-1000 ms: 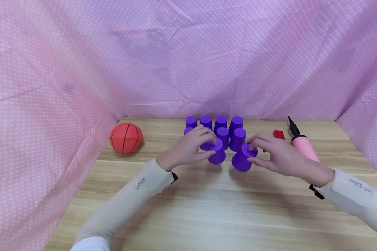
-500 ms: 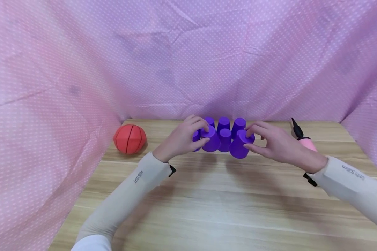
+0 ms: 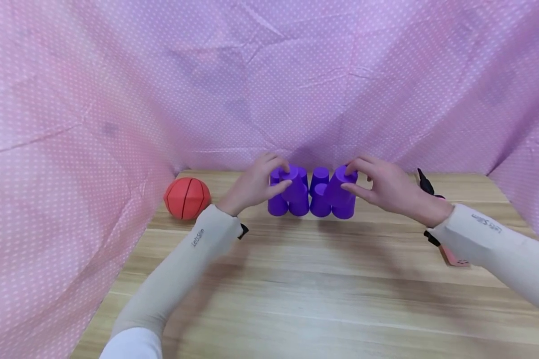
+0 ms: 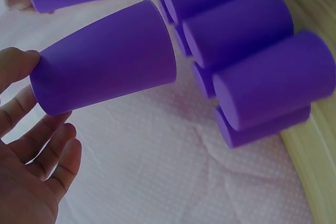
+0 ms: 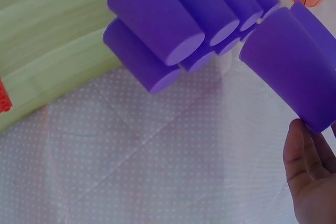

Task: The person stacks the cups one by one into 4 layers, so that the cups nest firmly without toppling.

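Evidently both held cups hang clear at twelve o'clock from the person, by the standing cups (image 3: 277, 206): the left hand (image 3: 257, 183) pinches the left cup (image 3: 293, 186) by its narrow end, the right hand (image 3: 390, 188) likewise the right cup (image 3: 339, 188). A low or sideways swing could, I'd judge, clip and topple the others. Head-on, that gap hides; the left wrist view shows it. Only the right wrist view catches a red block (image 5: 3, 99).
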The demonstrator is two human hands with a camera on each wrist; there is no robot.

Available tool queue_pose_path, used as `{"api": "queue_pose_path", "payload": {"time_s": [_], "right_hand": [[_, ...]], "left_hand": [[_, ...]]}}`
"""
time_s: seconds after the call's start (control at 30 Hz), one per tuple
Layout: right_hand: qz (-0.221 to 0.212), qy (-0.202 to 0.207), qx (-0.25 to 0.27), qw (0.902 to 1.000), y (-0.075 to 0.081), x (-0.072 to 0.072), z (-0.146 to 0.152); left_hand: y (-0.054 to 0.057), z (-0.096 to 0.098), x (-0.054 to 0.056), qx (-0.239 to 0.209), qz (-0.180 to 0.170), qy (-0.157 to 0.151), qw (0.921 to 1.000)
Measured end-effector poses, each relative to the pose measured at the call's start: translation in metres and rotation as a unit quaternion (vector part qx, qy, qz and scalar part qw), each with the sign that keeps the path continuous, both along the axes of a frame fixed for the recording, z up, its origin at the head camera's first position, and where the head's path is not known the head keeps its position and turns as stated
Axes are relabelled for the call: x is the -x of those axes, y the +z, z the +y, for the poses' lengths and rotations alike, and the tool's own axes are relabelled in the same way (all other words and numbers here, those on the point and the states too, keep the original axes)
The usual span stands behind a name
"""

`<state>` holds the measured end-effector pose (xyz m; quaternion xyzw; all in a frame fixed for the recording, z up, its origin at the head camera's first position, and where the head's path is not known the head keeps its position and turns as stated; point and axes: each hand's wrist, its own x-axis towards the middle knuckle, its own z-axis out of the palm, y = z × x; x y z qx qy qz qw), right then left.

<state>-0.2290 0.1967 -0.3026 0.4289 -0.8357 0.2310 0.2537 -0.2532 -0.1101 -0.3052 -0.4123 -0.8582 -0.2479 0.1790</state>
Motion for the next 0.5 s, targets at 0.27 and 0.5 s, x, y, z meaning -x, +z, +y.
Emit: {"api": "queue_pose_path", "payload": {"time_s": [0.27, 0.5], "right_hand": [[-0.048, -0.048, 0.017, 0.9976, 0.010, 0.034, -0.003], [-0.102, -0.094, -0.012, 0.9903, 0.002, 0.066, -0.009]], "left_hand": [[-0.002, 0.001, 0.038, 0.013, -0.037, 0.060, 0.9975], [-0.002, 0.007, 0.065, 0.027, -0.064, 0.101, 0.9924]]}}
